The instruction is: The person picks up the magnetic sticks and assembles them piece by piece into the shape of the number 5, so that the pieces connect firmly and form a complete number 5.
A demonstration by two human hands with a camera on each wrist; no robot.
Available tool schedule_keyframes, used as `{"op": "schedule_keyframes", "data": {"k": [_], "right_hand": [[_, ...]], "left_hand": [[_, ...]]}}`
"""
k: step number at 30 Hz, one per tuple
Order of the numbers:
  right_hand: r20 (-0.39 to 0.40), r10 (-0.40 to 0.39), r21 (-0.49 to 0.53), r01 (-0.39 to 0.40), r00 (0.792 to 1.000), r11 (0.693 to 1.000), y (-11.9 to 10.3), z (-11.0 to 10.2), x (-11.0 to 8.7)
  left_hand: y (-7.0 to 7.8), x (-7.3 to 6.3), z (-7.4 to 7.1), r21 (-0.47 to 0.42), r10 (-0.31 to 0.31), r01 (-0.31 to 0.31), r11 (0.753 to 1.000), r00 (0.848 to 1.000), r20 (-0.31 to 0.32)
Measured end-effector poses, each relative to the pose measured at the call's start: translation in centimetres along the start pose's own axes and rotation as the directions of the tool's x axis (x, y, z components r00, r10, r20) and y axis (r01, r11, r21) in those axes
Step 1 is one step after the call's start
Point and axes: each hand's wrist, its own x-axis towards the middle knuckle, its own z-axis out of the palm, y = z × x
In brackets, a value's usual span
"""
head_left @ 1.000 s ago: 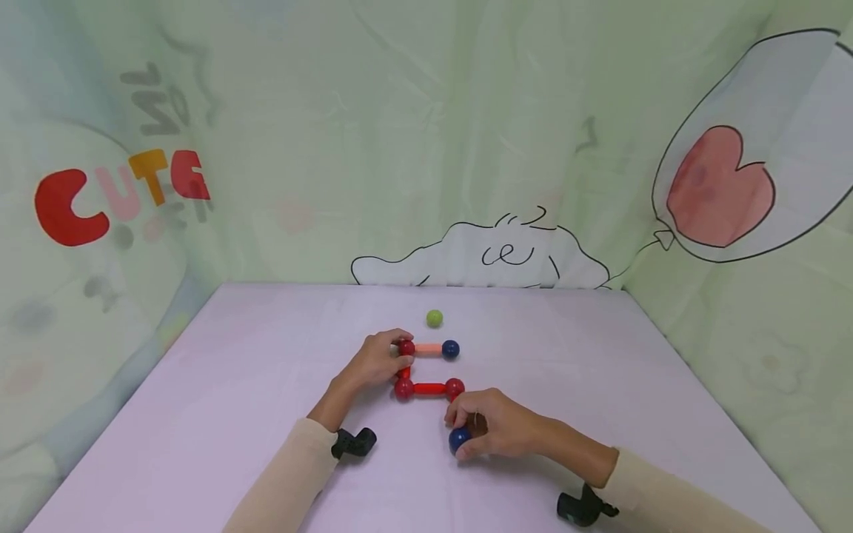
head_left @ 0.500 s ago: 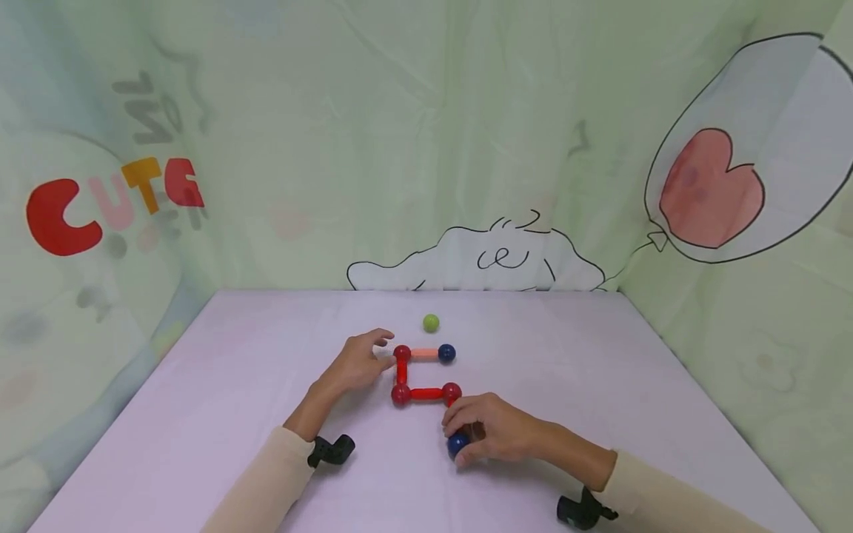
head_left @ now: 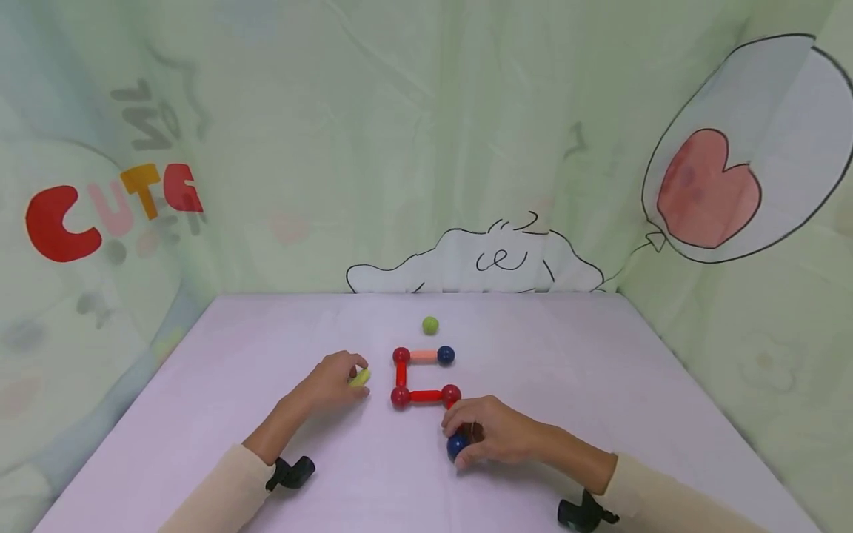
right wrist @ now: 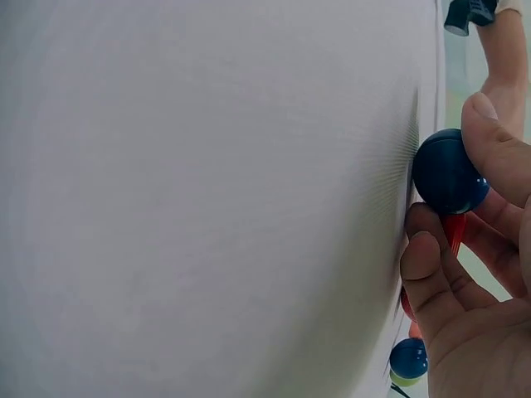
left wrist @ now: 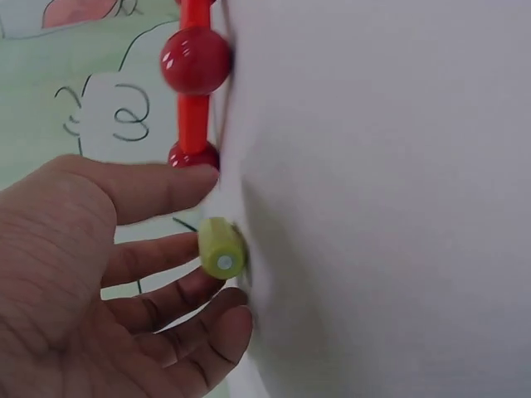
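My left hand [head_left: 333, 381] is around a yellow-green magnetic stick [head_left: 360, 378] on the table, left of the joined pieces. In the left wrist view the thumb stays apart from the stick [left wrist: 221, 250], while the fingers reach to its other side. The joined pieces are red balls [head_left: 400, 397] linked by red sticks [head_left: 426, 396], plus a pink stick [head_left: 423, 356] ending in a dark blue ball [head_left: 446, 355]. My right hand [head_left: 496, 429] grips another blue ball [right wrist: 452, 172] at the near end, where a red stick [right wrist: 454, 230] shows partly hidden behind the fingers.
A loose green ball [head_left: 430, 326] sits beyond the joined pieces. The pale table [head_left: 280, 318] meets a printed curtain [head_left: 286, 148] at its back and sides. Black wrist cameras [head_left: 291, 472] are strapped to both forearms.
My left hand has let go of the far red ball and moved left and nearer, to the yellow-green stick, which now shows. My right hand keeps its grip on the blue ball.
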Motion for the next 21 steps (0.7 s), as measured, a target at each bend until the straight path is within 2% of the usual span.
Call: {"op": "schedule_keyframes", "data": {"k": [7,12,16,21], "right_hand": [[-0.004,0.048,0.025,-0.048,0.999,0.999,-0.1,-0.1,-0.3],[-0.028,0.035,0.036,-0.034,0.999,0.999,0.1,-0.1,-0.6],[-0.039,0.029,0.076,-0.026,0.999,0.997,0.2,-0.1,-1.1],[-0.055,0.034,0.121,-0.027,0.998,0.992,0.2,-0.1,-1.4]], "left_hand": [[-0.1,-1.1,0.4,-0.009,0.021,-0.021,1.000,0.999,-0.027],[0.2,-2.1,0.1,-0.025,0.039,-0.040,0.999,0.999,-0.027],[0.9,-3.0,0.5,-0.076,0.102,-0.102,0.992,0.995,-0.005],[2.4,-3.9,0.4,-0.132,0.196,-0.191,0.973,0.980,0.027]]}}
